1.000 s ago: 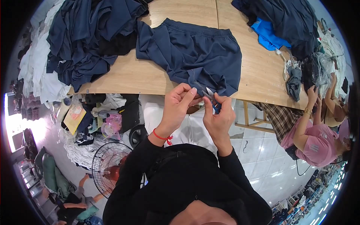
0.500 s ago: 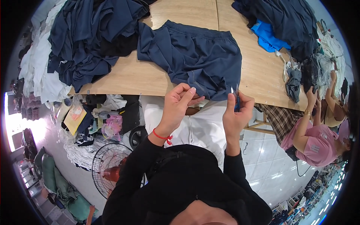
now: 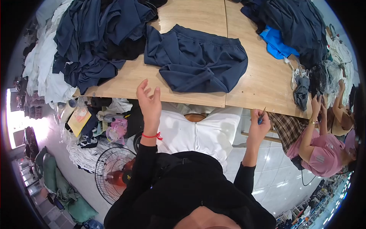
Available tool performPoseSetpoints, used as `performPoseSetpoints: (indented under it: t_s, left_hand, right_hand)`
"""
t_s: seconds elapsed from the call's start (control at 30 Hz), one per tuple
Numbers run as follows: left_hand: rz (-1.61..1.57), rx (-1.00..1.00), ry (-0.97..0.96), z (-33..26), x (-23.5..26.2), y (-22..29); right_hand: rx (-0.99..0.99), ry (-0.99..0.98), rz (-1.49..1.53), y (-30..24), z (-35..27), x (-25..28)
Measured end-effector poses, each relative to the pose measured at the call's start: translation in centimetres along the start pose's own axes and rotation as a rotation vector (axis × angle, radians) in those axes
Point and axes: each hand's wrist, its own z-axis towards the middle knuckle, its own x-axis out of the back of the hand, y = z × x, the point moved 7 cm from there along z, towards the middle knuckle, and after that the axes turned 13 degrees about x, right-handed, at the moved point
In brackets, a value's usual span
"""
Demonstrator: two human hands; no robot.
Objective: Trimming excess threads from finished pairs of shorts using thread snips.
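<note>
Navy shorts [image 3: 198, 63] lie on wooden table [image 3: 190, 17] between clothing heaps [image 3: 91, 34].

Small blue-handled tool [image 3: 261, 116] in the right hand [image 3: 258, 129]: too small to identify. Dark garment pile [image 3: 95, 34] at ten o'clock, cut off by the rim. Desk [image 3: 198, 15] continues beyond twelve o'clock. Co-worker [image 3: 324, 152] at three o'clock, partly cropped.

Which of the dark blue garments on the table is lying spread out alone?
The navy shorts in the table's middle, nearest the left hand; the other dark clothes sit bunched in heaps at the table's ends.
</note>
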Motion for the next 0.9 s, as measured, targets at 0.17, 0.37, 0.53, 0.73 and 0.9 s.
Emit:
performPoseSetpoints:
  t_s: [0.17, 0.37, 0.53, 0.73, 0.9]
  left_hand:
    - [0.321, -0.500, -0.313, -4.8, -9.0, 6.8]
    - [0.299, -0.458, -0.405, -5.2, -13.9, 3.9]
    - [0.492, -0.595, -0.501, -5.8, -15.2, 1.8]
    - [0.308, -0.024, -0.796, -3.8, -13.0, -2.7]
    - [0.116, -0.219, -0.878, -5.4, -11.0, 7.6]
  right_hand:
    - [-0.002, -0.126, 0.022, 0.2, -1.1, -3.4]
    - [0.008, -0.125, 0.123, -3.1, -0.5, -3.9]
    - [-0.045, -0.059, 0.046, -0.3, -0.8, -0.7]
    - [-0.061, -0.036, 0.069, -0.1, -1.2, -0.6]
    - [-0.047, -0.137, 0.084, -1.0, -0.6, -3.5]
